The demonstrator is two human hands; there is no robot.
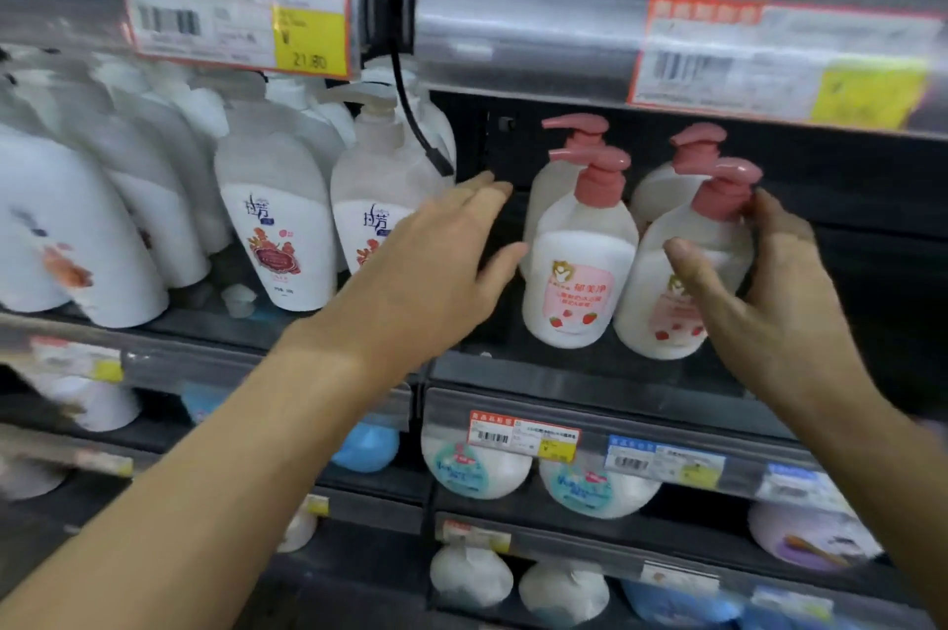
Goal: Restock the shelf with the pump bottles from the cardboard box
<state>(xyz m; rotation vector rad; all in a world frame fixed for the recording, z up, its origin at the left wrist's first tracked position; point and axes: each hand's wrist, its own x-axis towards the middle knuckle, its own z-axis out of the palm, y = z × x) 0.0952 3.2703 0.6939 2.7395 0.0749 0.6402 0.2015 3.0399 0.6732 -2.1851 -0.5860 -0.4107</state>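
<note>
From the head camera, four white pump bottles with pink tops stand on the dark shelf (590, 373), two in front and two behind. The front left bottle (579, 270) stands upright with its strawberry label facing out. The front right bottle (682, 280) leans a little to the left and almost touches its neighbour.

The right hand (769, 301) is wrapped around the front right bottle. Its thumb lies across the front of the belly and its fingers (774, 214) curl behind the neck, just under the pink pump (728, 183). So this hand is holding that bottle.

The left hand (436, 265) is open and flat, with fingers spread. It holds nothing. It hovers just to the left of the front left bottle, and I cannot tell if it touches it.

The cardboard box is not in view.

These bottles look full, so I think they are a bit heavy for their size. The plastic looks smooth and shiny, so it may slip in the hand. The body looks firm but may squash a little if squeezed hard. The pump top is thin and could press down or twist, so it is a poor place to lift from. The best place to hold is around the wide belly or the shoulder below the neck, as the right hand does now.

To the left, other white bottles (277, 229) with flower labels fill the next bay.
</note>
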